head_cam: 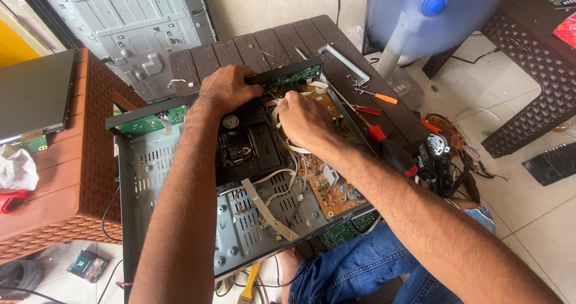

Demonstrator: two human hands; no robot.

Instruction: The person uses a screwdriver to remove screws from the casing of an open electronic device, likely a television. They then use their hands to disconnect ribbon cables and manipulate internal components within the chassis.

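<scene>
An opened disc player chassis [180,220], lid off, lies on a dark slatted desk [288,40] across the person's lap.

The left hand [228,88] rests at the chassis's 12 o'clock edge. Its grip is curled over the black front panel strip [288,73], fingers wrapped on the far side and the thumb toward the inside, so the hand clamps the panel rather than lying flat. How tightly the fingertips press cannot be told, since they are hidden behind the strip.

The right hand [303,121] sits just at 3 o'clock of the black disc drive mechanism [246,142], in the middle of the chassis. Its fingers are bunched together and turned down into the case, pinching or pressing at a white flat ribbon cable [285,181] that loops out under the palm; the exact contact is hidden by the knuckles. Directly at 5 o'clock of that hand lies the brown circuit board [333,190], and a green circuit board [150,123] runs along the panel at 9 o'clock of the left hand.

On the desk at 3 o'clock of the chassis lie a red-handled screwdriver [390,151] and a small orange-handled screwdriver [378,96]. A blue standing fan [432,10] stands at 1 o'clock on the floor.
</scene>
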